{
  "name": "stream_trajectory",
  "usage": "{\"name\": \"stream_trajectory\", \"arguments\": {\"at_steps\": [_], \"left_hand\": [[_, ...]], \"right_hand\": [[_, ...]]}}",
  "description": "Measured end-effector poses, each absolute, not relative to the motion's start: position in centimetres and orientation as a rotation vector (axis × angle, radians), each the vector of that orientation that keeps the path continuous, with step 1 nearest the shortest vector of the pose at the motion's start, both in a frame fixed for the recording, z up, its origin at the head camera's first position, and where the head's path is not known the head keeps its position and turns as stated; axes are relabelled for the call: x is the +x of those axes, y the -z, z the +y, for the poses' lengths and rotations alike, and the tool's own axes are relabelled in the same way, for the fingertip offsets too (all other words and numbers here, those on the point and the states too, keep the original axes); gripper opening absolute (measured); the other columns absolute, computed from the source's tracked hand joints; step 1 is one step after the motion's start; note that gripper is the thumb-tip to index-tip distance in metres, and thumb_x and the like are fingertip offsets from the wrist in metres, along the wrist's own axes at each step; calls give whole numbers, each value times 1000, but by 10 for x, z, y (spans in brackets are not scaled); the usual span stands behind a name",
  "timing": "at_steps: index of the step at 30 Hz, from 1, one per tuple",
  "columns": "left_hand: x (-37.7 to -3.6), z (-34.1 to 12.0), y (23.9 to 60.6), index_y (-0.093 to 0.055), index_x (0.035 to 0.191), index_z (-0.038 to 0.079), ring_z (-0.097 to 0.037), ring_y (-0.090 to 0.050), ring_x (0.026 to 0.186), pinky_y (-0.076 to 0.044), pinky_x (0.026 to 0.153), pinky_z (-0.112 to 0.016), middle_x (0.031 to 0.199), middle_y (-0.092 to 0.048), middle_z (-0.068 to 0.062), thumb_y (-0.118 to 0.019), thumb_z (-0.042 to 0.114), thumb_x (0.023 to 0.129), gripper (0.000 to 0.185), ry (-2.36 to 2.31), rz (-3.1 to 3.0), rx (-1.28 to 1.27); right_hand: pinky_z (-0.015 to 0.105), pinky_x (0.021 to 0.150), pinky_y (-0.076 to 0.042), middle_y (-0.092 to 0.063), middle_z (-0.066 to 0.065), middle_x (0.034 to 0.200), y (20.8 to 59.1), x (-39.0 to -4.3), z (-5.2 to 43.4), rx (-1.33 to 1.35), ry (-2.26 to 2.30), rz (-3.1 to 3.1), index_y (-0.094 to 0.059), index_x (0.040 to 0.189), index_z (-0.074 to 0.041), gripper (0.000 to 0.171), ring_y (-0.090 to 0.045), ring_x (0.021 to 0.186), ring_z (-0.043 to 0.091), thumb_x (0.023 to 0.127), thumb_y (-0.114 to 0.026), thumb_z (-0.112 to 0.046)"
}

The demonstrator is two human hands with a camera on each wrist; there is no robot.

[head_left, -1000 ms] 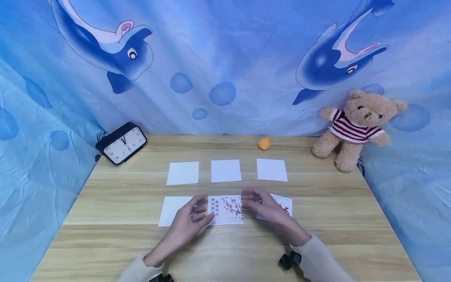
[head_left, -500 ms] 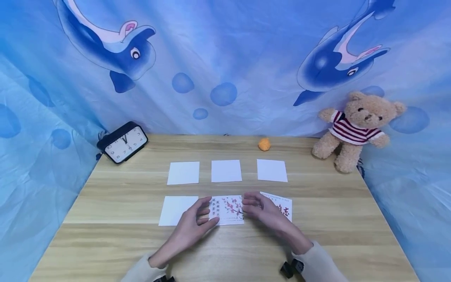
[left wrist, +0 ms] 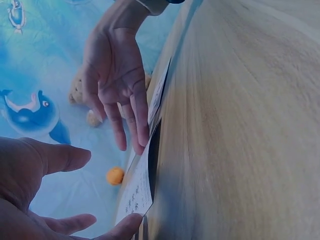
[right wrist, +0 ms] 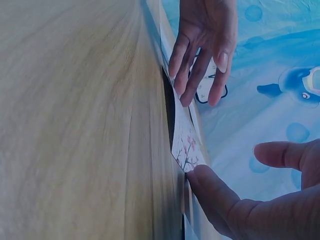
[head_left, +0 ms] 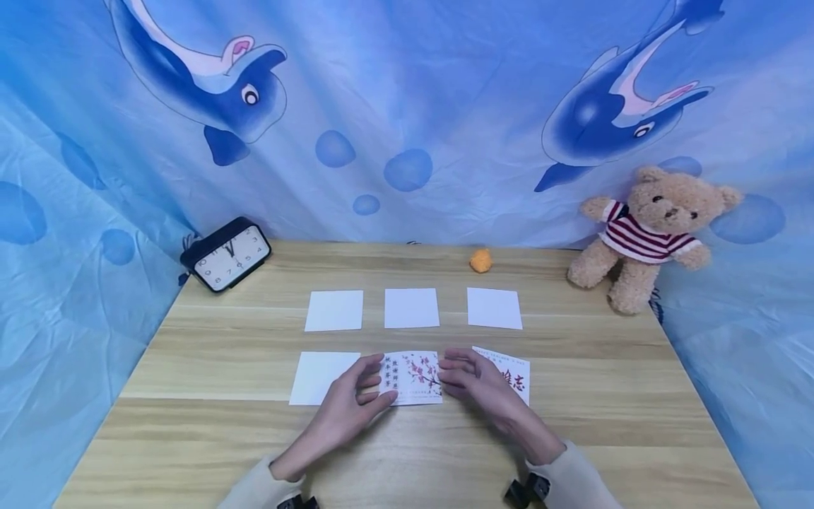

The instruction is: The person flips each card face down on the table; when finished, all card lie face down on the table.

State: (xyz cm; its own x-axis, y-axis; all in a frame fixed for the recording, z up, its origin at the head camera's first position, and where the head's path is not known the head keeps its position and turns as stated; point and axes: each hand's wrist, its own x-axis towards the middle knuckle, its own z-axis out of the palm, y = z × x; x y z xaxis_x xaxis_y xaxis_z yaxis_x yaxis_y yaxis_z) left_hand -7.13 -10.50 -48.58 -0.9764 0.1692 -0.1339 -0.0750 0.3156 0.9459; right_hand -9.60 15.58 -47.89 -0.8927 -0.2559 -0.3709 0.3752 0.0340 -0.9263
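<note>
Head view shows two sleeved forearms coming in from the near table (head_left: 191, 438) edge, the hands meeting at a blossom card (head_left: 413, 375) in the middle of the near row. The left hand (head_left: 352, 410) lies at the card's left edge, fingers nearly straight and loosely spread, fingertips touching the edge. In the left wrist view its lowest fingertip (left wrist: 125, 227) sits against the card's (left wrist: 137, 192) corner; the thumb stands clear and nothing is pinched. The right hand (head_left: 473, 382) lies at the card's right edge, fingers likewise relaxed and extended. In the right wrist view one fingertip (right wrist: 200, 177) presses the card's (right wrist: 185, 150) near corner. Both wrist views show the card lifted slightly off the wood along one side, with a dark gap beneath. The card's long axis runs left to right across the table, its blossom picture upward with vertical writing at its left end.

Just left of it lies a blank card (head_left: 321, 377), and just right, partly under the right hand, a card with red characters (head_left: 511, 375), turned a little askew. Beyond these lies a row of three blank cards (head_left: 411, 308), well apart from the hands. Farther back are a clock (head_left: 227, 253) at the left, an orange ball (head_left: 480, 260), and a teddy bear (head_left: 642, 237) at the right against the dolphin cloth (head_left: 407, 106).
</note>
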Motion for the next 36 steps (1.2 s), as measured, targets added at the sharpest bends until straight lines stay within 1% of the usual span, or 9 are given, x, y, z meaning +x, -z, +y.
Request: {"name": "stream_trajectory", "arguments": {"at_steps": [5,9,13,16,19,25,29,33,36], "left_hand": [[-71,-104,485,-52,147,2,-39,-64,128,-61,100,-35,143,-61,-24,-85,18,87,70,-1701,2389,98],[-69,-104,485,-52,148,4,-39,-64,128,-61,100,-34,144,-61,-23,-85,19,87,70,-1680,2407,124],[-69,-103,485,-52,148,5,-39,-64,129,-61,99,-35,146,-61,-22,-84,21,88,70,-1664,2420,145],[-69,-103,485,-53,148,6,-39,-64,129,-61,100,-35,146,-60,-22,-84,22,88,69,-1650,2428,150],[-69,-102,484,-53,148,6,-39,-64,129,-61,100,-35,146,-60,-22,-84,22,88,69,-1639,2435,156],[-68,-100,482,-53,148,5,-37,-64,126,-61,100,-38,144,-61,-22,-84,23,88,70,-1597,2475,180],[-66,-99,481,-54,147,8,-37,-64,127,-61,98,-41,145,-60,-23,-83,30,90,68,-1547,2511,208],[-64,-97,478,-55,147,10,-36,-64,128,-61,99,-45,147,-59,-23,-78,38,93,65,-1502,2537,228],[-63,-96,476,-55,147,10,-36,-64,128,-60,99,-47,149,-58,-23,-74,42,96,64,-1479,2537,233]], "right_hand": [[38,107,-58,-52,30,148,481,-97,155,171,1932,1845,-38,152,6,57,-65,127,30,101,-61,-7],[39,107,-58,-45,32,154,481,-98,155,180,1966,1776,-35,153,6,56,-67,123,29,103,-57,-7],[37,104,-60,-44,32,155,481,-99,152,178,1986,1763,-36,153,6,56,-69,117,26,102,-57,-7],[37,101,-61,-49,31,152,481,-100,149,201,1973,1810,-40,151,6,56,-69,114,23,101,-61,-6],[39,100,-62,-53,30,149,479,-100,148,230,1957,1844,-43,149,5,54,-69,115,25,100,-63,-7],[41,103,-60,-60,25,145,474,-102,150,282,1955,1891,-49,147,0,50,-69,118,27,101,-64,-15],[39,104,-60,-63,23,140,471,-106,151,271,1985,1860,-48,149,0,53,-69,113,22,100,-65,-15],[34,99,-61,-67,18,130,469,-109,150,227,1994,1826,-45,149,1,54,-69,107,16,101,-63,-14],[32,96,-62,-69,15,126,467,-109,148,185,1996,1808,-44,149,2,53,-70,106,15,102,-62,-14]]}}
